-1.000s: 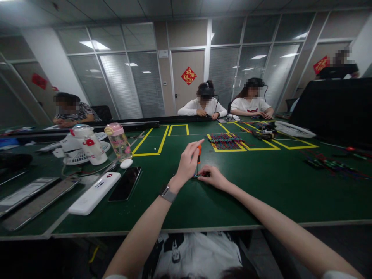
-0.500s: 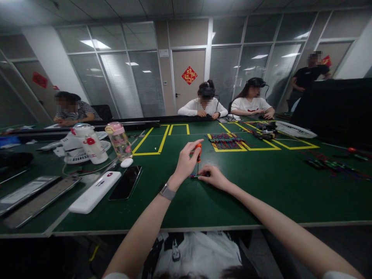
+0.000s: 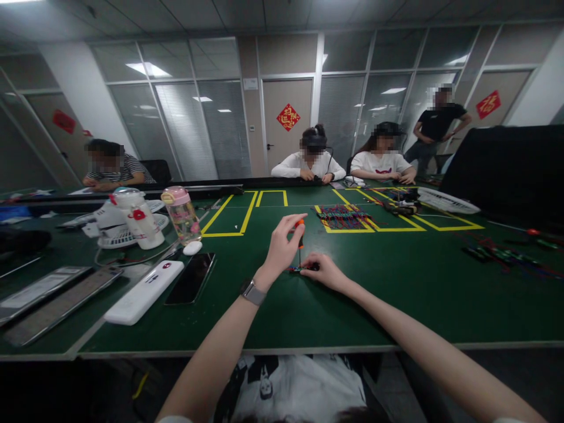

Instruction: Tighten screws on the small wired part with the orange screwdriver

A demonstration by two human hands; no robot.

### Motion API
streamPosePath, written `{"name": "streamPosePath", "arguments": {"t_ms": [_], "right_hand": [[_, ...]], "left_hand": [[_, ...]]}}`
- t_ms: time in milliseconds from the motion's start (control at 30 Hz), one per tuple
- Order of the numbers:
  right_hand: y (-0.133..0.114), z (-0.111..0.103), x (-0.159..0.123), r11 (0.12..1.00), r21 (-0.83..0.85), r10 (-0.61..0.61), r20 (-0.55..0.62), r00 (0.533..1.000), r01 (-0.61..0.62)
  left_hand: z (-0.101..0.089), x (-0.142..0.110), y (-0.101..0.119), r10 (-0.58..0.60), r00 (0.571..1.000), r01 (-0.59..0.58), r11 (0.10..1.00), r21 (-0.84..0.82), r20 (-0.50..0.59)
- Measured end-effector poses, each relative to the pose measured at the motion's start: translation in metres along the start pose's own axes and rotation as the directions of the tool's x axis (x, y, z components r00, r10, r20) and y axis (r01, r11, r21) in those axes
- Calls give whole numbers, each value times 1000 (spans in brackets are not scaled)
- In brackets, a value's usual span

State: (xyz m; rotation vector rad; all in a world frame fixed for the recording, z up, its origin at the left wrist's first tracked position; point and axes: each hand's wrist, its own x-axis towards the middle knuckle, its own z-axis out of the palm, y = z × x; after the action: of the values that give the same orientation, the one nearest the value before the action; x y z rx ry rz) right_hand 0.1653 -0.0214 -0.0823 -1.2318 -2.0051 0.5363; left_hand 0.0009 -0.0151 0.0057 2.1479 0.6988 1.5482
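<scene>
Left hand (image 3: 283, 245) closed round upright screwdriver (image 3: 300, 234), right hand (image 3: 324, 272) pinching small part (image 3: 296, 269), bare green tabletop (image 3: 396, 288) reaching near edge.

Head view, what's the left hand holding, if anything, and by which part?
A screwdriver, by its orange-and-black handle; the left hand holds it upright, shaft down.

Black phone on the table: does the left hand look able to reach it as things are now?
Likely yes: the black phone lies uncovered, with only bare table between it and the left hand, though that hand holds the screwdriver.
</scene>
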Motion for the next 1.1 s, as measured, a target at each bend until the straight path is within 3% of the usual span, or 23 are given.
{"name": "streamPosePath", "arguments": {"t_ms": [100,300,367,500,600,733,933,1000,1100], "right_hand": [[0,0,0,1000,0,-1,-1,1000,1],[-1,0,-1,1000,6,7,4,1000,-7],[-1,-1,-1,1000,6,10,-1,1000,-10],[-3,-2,-1,1000,9,15,2,1000,-15],[-3,-2,-1,1000,9,14,3,1000,-14],[-1,-1,0,1000,-8,3,7,1000,-3],[0,-1,0,1000,3,10,-5,1000,-10],[-1,-1,-1,1000,4,8,-5,1000,-8],[-2,-1,-1,1000,-4,13,-2,1000,-13]], "left_hand": [[0,3,-2,-69,997,72,984,-166,25],[2,5,-4,-164,986,157,933,-325,4],[2,3,-3,-155,988,145,944,-296,-8],[0,0,1,-40,996,36,998,-55,-80],[0,-1,3,15,998,-13,999,30,-53],[1,1,1,-11,999,16,993,-114,44],[2,4,-6,-155,973,211,892,-399,169],[2,3,-6,-158,980,191,919,-345,123],[0,1,-3,-100,994,96,990,-106,-34]]}}
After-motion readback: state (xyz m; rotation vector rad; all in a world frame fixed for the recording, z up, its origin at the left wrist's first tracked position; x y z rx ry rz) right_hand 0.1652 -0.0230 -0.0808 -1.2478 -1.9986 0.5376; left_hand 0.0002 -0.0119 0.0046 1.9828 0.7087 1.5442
